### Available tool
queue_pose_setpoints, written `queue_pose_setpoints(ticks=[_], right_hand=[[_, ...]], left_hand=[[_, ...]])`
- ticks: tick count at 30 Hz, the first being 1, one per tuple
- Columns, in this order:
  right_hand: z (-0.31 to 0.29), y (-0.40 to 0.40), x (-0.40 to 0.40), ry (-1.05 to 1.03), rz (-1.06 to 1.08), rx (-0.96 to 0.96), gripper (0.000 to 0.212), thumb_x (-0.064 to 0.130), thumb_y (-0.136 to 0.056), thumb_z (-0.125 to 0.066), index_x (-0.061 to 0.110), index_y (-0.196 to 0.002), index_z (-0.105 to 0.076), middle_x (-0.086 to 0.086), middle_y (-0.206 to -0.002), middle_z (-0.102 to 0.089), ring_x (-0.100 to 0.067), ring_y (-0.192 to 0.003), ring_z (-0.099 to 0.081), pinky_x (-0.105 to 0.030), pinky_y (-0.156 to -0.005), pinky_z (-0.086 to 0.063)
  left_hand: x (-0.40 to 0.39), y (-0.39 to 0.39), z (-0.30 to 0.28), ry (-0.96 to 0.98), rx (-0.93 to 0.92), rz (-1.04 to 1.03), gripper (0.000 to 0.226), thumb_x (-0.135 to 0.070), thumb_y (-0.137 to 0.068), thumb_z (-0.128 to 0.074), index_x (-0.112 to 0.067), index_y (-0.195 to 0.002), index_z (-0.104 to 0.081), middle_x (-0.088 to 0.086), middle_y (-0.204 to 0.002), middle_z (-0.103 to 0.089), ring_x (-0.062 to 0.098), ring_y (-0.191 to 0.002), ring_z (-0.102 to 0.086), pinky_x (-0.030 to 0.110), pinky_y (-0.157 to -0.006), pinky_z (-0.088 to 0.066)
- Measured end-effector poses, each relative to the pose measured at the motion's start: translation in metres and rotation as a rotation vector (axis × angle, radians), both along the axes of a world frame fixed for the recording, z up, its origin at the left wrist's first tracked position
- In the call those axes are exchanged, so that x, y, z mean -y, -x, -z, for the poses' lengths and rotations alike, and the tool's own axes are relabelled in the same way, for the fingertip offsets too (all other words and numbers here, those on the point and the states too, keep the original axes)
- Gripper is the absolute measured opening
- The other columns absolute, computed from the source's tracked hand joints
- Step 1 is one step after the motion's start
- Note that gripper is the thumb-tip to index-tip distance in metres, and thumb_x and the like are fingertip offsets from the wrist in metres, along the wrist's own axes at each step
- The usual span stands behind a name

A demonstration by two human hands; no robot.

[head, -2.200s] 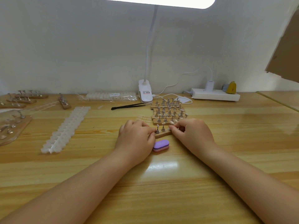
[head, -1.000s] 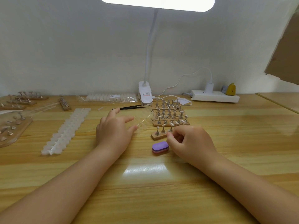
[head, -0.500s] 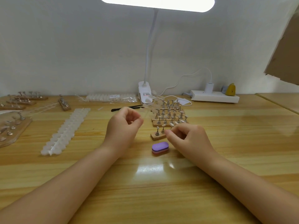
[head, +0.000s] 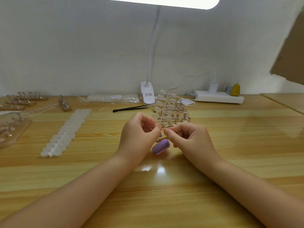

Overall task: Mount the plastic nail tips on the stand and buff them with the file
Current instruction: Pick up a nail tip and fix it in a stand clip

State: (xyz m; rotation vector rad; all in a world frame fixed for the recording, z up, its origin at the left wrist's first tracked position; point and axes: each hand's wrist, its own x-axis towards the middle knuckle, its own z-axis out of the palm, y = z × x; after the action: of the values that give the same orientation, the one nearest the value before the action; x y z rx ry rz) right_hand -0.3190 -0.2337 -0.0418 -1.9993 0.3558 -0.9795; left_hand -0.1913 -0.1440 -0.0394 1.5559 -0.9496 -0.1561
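Wooden table (head: 230, 145) of pale, glossy planks, set against a plain white wall and lit by a clip-on desk lamp (head: 148, 94) whose head glows at the top of the view. Centre: the left hand (head: 139, 135) is raised just above the table, fingers curled, pinching the lower end of a clear sprue of plastic nail tips (head: 166, 102), which rises away from the person with pale tips branching to both sides. The right hand (head: 189, 137) faces it, fingertips almost meeting the left, thumb and forefinger pinched together at the sprue's lower end; whether they hold a single tip cannot be told. Behind the hands, wooden stands (head: 177, 116) carry rows of small metal pegs; the sprue and hands partly hide them. A purple buffing file (head: 160, 146) lies on the table just below and between the hands. Further off: black tweezers (head: 131, 108), a long white strip of tips (head: 65, 132) to the left, more stands at the far left, a bagged strip by the wall, and a white power strip (head: 218, 97) to the right.
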Motion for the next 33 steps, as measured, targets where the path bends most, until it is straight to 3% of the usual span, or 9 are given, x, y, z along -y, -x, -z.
queue_pose_setpoints(ticks=[4,7,12,15,20,25,28,30,33], right_hand=[[0.003,0.001,0.0,0.154,0.093,-0.02,0.009,0.017,-0.086,-0.07,0.019,-0.078,-0.074,0.019,-0.054,-0.062,-0.003,-0.049,-0.05,-0.014,-0.053,-0.038],[0.004,0.002,0.002,0.225,0.124,-0.019,0.006,0.017,-0.086,-0.071,0.016,-0.081,-0.075,0.009,-0.058,-0.065,-0.012,-0.053,-0.054,-0.022,-0.054,-0.044],[0.001,0.002,0.0,0.366,0.153,-0.028,0.005,0.013,-0.086,-0.071,0.013,-0.084,-0.075,0.005,-0.06,-0.063,-0.009,-0.054,-0.053,-0.021,-0.053,-0.043],[-0.005,0.002,0.0,0.148,0.099,-0.005,0.005,0.013,-0.086,-0.07,0.014,-0.083,-0.074,0.0,-0.057,-0.063,-0.015,-0.051,-0.054,-0.027,-0.048,-0.043],[-0.01,0.004,0.012,-0.479,-0.132,-0.026,0.013,0.018,-0.081,-0.072,0.005,-0.085,-0.071,0.007,-0.05,-0.053,-0.004,-0.043,-0.044,-0.016,-0.041,-0.033],[-0.009,0.004,0.02,-0.657,-0.281,-0.054,0.021,0.032,-0.065,-0.078,0.015,-0.077,-0.073,0.002,-0.051,-0.047,-0.007,-0.04,-0.035,-0.017,-0.04,-0.028],[-0.007,0.002,0.023,-0.72,-0.296,-0.021,0.015,0.027,-0.069,-0.076,0.015,-0.076,-0.072,0.002,-0.051,-0.045,-0.007,-0.038,-0.032,-0.017,-0.038,-0.025],[-0.007,0.003,0.027,-0.744,-0.285,0.005,0.012,0.024,-0.074,-0.072,0.014,-0.079,-0.072,0.003,-0.052,-0.045,-0.007,-0.038,-0.03,-0.017,-0.037,-0.023],[-0.007,0.005,0.03,-0.747,-0.257,0.01,0.013,0.024,-0.077,-0.07,0.012,-0.082,-0.072,0.003,-0.052,-0.046,-0.007,-0.038,-0.031,-0.018,-0.037,-0.025]], left_hand=[[-0.005,0.004,0.0,0.012,0.316,-0.011,0.021,-0.012,-0.082,-0.073,-0.023,-0.075,-0.056,-0.007,-0.068,-0.063,0.004,-0.065,-0.061,0.017,-0.057,-0.049],[-0.004,0.002,-0.002,0.028,0.19,0.047,0.017,-0.012,-0.082,-0.075,-0.019,-0.076,-0.061,-0.004,-0.071,-0.067,0.004,-0.066,-0.065,0.02,-0.062,-0.053],[-0.004,0.0,-0.006,0.074,0.024,0.134,0.015,-0.014,-0.079,-0.078,-0.021,-0.076,-0.065,-0.006,-0.077,-0.072,0.007,-0.072,-0.07,0.016,-0.065,-0.055],[-0.004,-0.002,-0.009,0.075,-0.104,0.176,0.014,-0.012,-0.078,-0.078,-0.016,-0.079,-0.065,-0.001,-0.076,-0.074,0.013,-0.072,-0.071,0.018,-0.064,-0.054],[-0.002,-0.01,-0.015,0.076,-0.482,0.366,0.019,-0.009,-0.075,-0.075,-0.006,-0.089,-0.062,0.01,-0.079,-0.073,0.02,-0.07,-0.07,0.021,-0.058,-0.052],[-0.001,-0.014,-0.013,0.121,-0.66,0.529,0.019,-0.007,-0.071,-0.074,-0.004,-0.088,-0.066,0.009,-0.072,-0.069,0.017,-0.064,-0.067,0.019,-0.054,-0.05],[0.0,-0.016,-0.013,0.142,-0.651,0.489,0.021,-0.01,-0.072,-0.073,-0.004,-0.09,-0.064,0.007,-0.071,-0.069,0.017,-0.067,-0.067,0.019,-0.058,-0.051],[0.0,-0.02,-0.014,0.119,-0.556,0.329,0.02,-0.011,-0.075,-0.074,-0.008,-0.092,-0.062,0.004,-0.072,-0.07,0.016,-0.07,-0.068,0.023,-0.062,-0.052],[-0.002,-0.035,-0.01,-0.175,-0.049,-0.118,0.02,-0.021,-0.084,-0.071,-0.024,-0.099,-0.059,-0.005,-0.081,-0.066,0.012,-0.073,-0.065,0.026,-0.062,-0.048]])
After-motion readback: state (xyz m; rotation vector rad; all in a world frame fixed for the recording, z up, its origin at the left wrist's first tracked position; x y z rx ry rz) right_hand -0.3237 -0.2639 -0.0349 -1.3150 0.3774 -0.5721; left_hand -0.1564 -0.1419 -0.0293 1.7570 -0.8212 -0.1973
